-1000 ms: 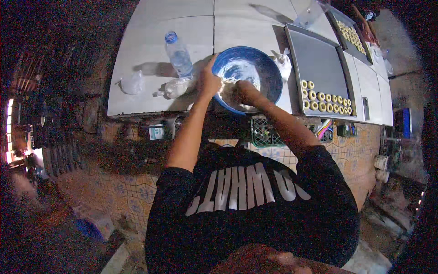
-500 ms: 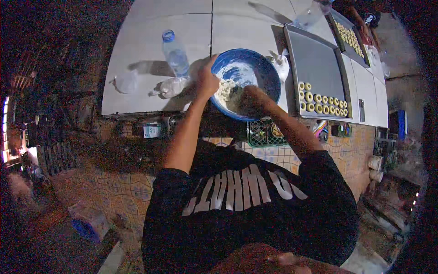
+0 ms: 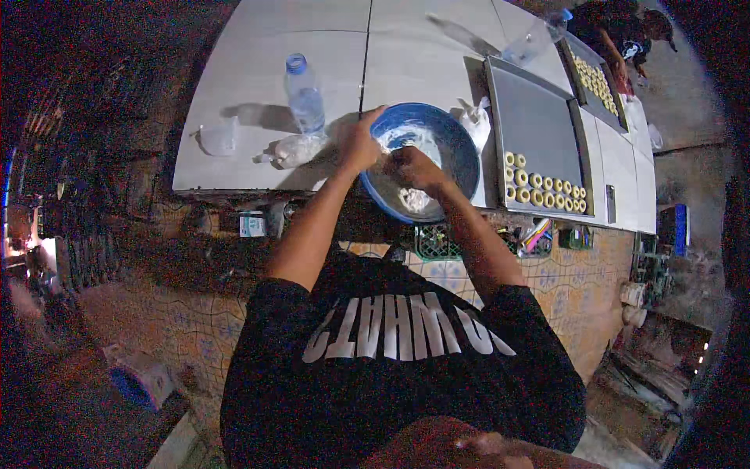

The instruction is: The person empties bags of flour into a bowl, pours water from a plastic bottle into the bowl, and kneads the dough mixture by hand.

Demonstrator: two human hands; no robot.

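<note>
Both arms reach past the near edge, hands close together

Left forearm [image 3: 312,227]: bare below a short dark sleeve [image 3: 269,313], crossing the near edge of the bench [image 3: 258,39] and angled slightly right. Left hand [image 3: 361,146] farther in from that edge, fingers curled in a grip.

Right forearm [image 3: 480,230]: also bare, crossing the same edge on a steeper slant, up and leftward, so the arms converge. Right hand [image 3: 416,169] slightly nearer the edge than the left, back uppermost, knuckles bent. Fingertips hidden below; how tightly closed, unclear. Hands just beside each other; contact uncertain.
</note>
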